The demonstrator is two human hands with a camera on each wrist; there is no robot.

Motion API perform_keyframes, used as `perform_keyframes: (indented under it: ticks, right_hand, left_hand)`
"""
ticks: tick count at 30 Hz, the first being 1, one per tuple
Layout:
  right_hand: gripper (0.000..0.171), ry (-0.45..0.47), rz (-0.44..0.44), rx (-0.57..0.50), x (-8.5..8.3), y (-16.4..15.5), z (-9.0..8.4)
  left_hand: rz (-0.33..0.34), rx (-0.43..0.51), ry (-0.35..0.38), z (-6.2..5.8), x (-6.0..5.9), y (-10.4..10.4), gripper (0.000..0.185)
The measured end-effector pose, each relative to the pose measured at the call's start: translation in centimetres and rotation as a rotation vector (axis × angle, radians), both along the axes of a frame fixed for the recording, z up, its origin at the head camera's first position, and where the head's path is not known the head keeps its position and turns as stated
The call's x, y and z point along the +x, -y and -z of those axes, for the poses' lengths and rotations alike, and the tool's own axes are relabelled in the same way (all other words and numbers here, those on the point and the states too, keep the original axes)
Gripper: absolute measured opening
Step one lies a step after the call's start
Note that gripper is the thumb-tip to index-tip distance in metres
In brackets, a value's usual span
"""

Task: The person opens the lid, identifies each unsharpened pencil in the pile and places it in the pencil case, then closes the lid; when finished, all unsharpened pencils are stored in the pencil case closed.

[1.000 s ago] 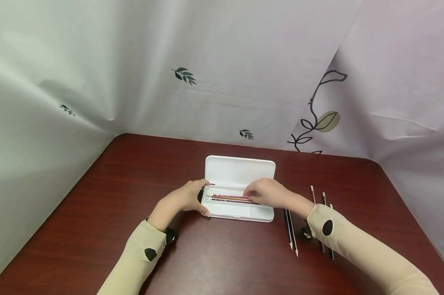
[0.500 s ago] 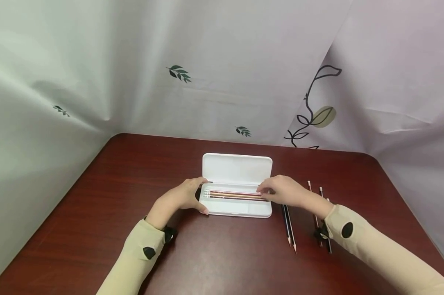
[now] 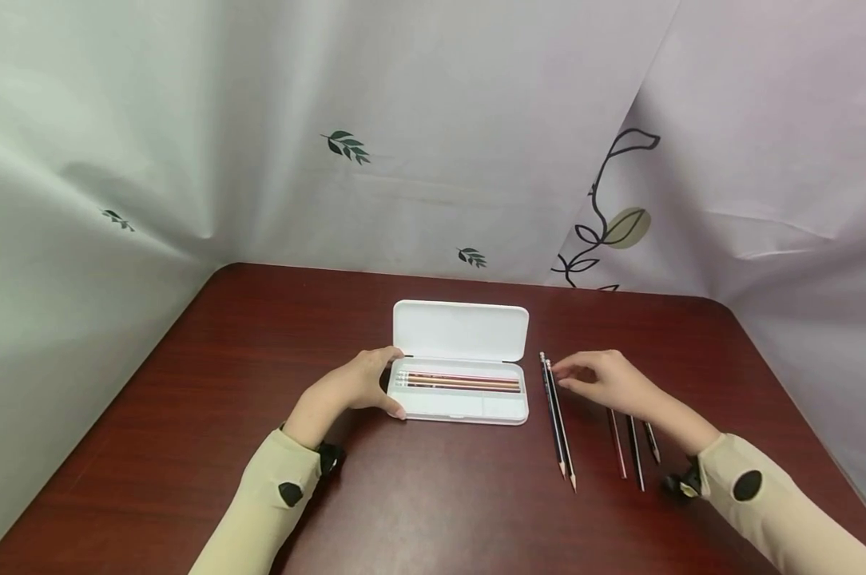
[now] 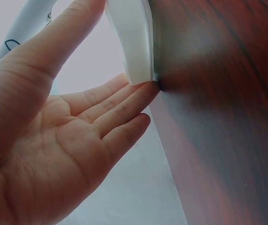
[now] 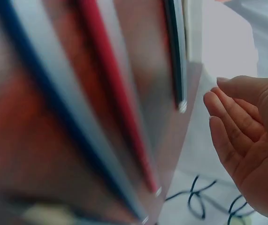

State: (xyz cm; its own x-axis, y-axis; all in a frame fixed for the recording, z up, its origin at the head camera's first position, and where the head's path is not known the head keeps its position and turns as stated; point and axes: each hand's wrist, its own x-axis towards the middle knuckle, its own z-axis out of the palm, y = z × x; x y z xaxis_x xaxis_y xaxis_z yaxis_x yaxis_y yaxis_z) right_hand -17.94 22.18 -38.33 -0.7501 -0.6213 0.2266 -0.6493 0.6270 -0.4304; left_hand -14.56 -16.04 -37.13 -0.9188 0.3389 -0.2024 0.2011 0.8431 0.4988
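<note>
A white pencil case (image 3: 433,404) lies on the table with its lid raised at the back. Several reddish and gold pencils (image 3: 469,383) lie lengthwise in its rear compartment. My left hand (image 3: 357,382) grips the case's left end, thumb at the front corner and fingers at the back; the left wrist view shows fingertips against the white case end (image 4: 138,56). Just right of two dark pencils (image 3: 558,427), my right hand (image 3: 613,382) hovers with fingers loosely bent. Nothing sits between its thumb and fingers in the right wrist view, where a red pencil (image 5: 112,70) looms close.
Right of the dark pair, a red-striped pencil (image 3: 617,447), a black pencil (image 3: 635,455) and another dark one (image 3: 652,444) lie partly under my right hand and forearm. The brown table (image 3: 296,319) meets a pale patterned curtain (image 3: 419,160) behind and at both sides.
My right hand has let go of the pencils in the case and moved right, past the case's edge to the dark pencils. The left hand keeps its grip on the case.
</note>
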Motion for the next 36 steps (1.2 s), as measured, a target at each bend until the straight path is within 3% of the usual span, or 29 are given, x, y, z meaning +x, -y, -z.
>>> perform_keyframes:
  ticks: [3,10,17,22,26,31,36]
  right_hand:
    - [0.017,0.023,0.042,-0.020,0.5,-1.6,0.3]
    - [0.021,0.220,0.217,-0.070,1.9,-4.2,0.0]
    - [0.028,0.313,0.386,-0.022,2.9,-4.5,0.2]
    - [0.037,0.334,0.447,0.041,3.2,-3.9,0.4]
    - [0.034,0.365,0.480,0.070,3.1,-3.3,0.4]
    - [0.030,0.463,0.467,0.066,2.6,-2.6,0.4]
    - [0.036,0.492,0.482,0.076,2.2,-2.6,0.2]
  left_hand:
    - [0.007,0.006,-0.009,0.0,0.0,0.0,0.085]
    - [0.000,-0.010,-0.001,0.2,0.0,0.2,0.086]
    - [-0.008,-0.011,0.002,0.3,-0.1,0.2,0.086]
    - [-0.005,-0.007,0.000,0.2,0.0,0.1,0.085]
    - [-0.005,-0.004,-0.002,0.2,0.1,0.1,0.085]
    - [-0.011,0.000,-0.002,0.2,0.1,0.1,0.084]
    - [-0.009,-0.001,-0.009,0.2,0.1,0.2,0.085]
